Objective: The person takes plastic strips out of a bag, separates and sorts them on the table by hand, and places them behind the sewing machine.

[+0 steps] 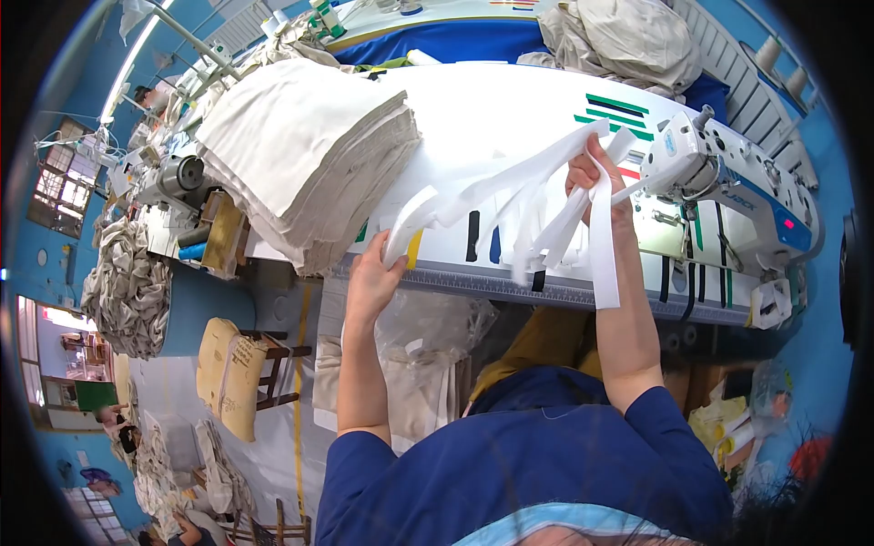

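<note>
Long white fabric strips [603,246] hang in a loose bunch from my right hand [599,182], whose fingers are wrapped round them above the table. One strip stretches across to my left hand [371,278], closed on its end near the table's front edge. To the left of the strips lies a tall stack of off-white fabric pieces [300,136], its near corner overhanging the edge. A white sewing machine [715,173] stands just right of my right hand, with a red light lit on its body.
Green, black and red tape strips [619,114] mark the white table [464,100]. A ruler [510,284] runs along its front edge. Bundled cloth [628,36] sits at the back. A blue bin [205,309] heaped with cloth and a cushioned stool [229,378] are at the left.
</note>
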The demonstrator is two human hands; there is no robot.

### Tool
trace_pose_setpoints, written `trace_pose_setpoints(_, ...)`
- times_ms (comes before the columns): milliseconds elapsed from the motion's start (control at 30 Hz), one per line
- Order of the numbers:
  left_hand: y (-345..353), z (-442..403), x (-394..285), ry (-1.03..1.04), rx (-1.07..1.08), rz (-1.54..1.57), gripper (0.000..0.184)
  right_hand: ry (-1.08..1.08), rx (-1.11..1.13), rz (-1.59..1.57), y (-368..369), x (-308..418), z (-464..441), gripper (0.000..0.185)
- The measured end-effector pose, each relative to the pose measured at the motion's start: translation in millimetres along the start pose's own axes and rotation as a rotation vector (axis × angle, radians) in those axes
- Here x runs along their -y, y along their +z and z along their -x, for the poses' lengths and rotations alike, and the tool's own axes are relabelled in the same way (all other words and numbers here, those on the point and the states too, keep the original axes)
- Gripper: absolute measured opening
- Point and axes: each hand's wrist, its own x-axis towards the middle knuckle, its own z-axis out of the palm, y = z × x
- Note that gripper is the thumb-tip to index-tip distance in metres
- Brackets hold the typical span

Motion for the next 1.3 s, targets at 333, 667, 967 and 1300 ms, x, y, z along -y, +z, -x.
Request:
trace_pose_setpoints(333,1.8,-14.8,39.0,-0.148,-0.136,0.465,0.027,0.146,0.109,-0.04,29.8,-27.2,3.1,0.013)
trace_pose_setpoints(667,16.8,-23.8,-11.5,-0.092,0.474,1.404,0.053,0.315,-0.013,0.193,50.2,-115.0,-10.1,0.02)
trace_pose_setpoints(967,43.1,-48.1,-6.9,-0.052,0.306,1.332,0.028,0.146,0.092,0.298,17.6,-149.9,-32.6,0.015)
trace_pose_setpoints(1300,27.8,-45.2,17.4,-0.2,0.249,1.089,0.018,0.162,0.108,0.341,0.3,-117.7,-28.6,0.009)
